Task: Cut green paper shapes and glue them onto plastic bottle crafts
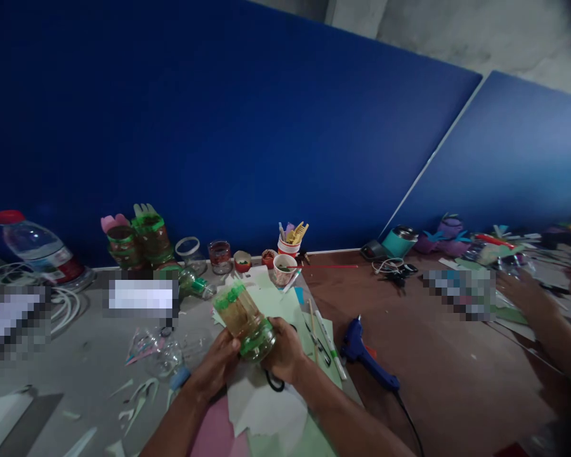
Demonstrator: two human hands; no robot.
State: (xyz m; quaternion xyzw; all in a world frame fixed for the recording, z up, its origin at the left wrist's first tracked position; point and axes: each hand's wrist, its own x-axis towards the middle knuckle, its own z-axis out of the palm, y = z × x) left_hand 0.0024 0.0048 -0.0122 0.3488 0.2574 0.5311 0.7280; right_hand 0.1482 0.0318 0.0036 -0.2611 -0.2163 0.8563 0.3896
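A clear plastic container with brown sides and green bands at its rim and base lies tilted between my hands. Around its left side are the fingers of my left hand, and my right hand grips it near the green base. Beneath it are pale green and white paper sheets. Part of a black scissor handle shows under my right hand. Just right of the papers, a white and green marker lies beside a thin wooden stick.
A blue glue gun lies on the brown table at right. Paper cups and similar green-brown containers stand along the blue partition. Plastic scraps lie at left, near a large bottle. Another person's hand is at far right.
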